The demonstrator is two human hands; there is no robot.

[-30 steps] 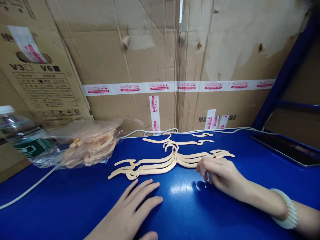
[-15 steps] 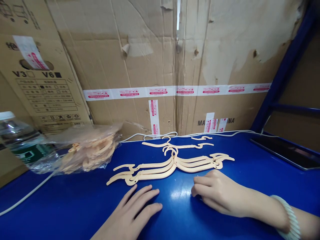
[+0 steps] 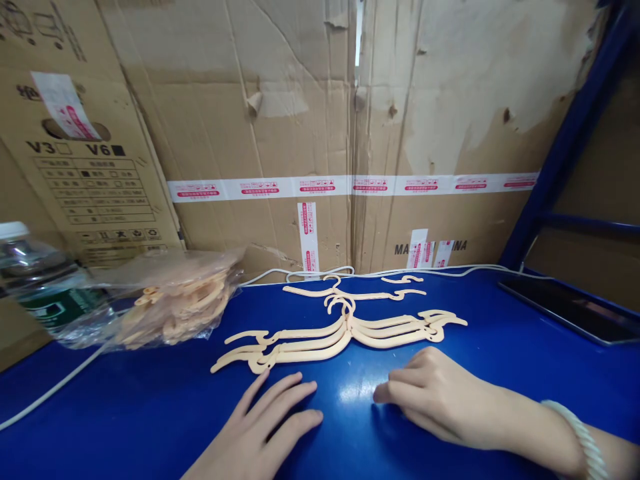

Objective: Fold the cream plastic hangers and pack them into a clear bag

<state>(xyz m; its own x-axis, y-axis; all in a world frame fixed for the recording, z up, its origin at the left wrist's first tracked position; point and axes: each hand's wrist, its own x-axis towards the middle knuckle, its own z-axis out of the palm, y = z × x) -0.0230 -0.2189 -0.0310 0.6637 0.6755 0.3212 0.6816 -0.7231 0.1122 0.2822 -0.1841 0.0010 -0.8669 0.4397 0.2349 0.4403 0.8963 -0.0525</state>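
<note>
My left hand (image 3: pixel 267 420) lies flat with its fingers spread on the blue table, its fingertips just in front of a stack of cream folding clothes hangers (image 3: pixel 315 346). Curled up, my right hand (image 3: pixel 435 399) rests on the table to the right, its index finger touching the surface; I see nothing in it. The stacked hangers lie nested, hooks pointing away from me. Behind them is another cream hanger (image 3: pixel 367 295), and farther back a loose hooked arm piece (image 3: pixel 401 280).
A clear plastic bag (image 3: pixel 200 300) full of cream hanger pieces sits at left, beside a water bottle (image 3: pixel 50 287). A white cable (image 3: pixel 60 387) crosses the table. Cardboard (image 3: pixel 260 147) stands behind. At right lie a dark flat tablet-like device (image 3: pixel 565 310) and a blue metal frame (image 3: pixel 560 140).
My right hand has shifted slightly left and toward me, with its index finger reaching out more along the table. My left hand and the hangers look unchanged.
</note>
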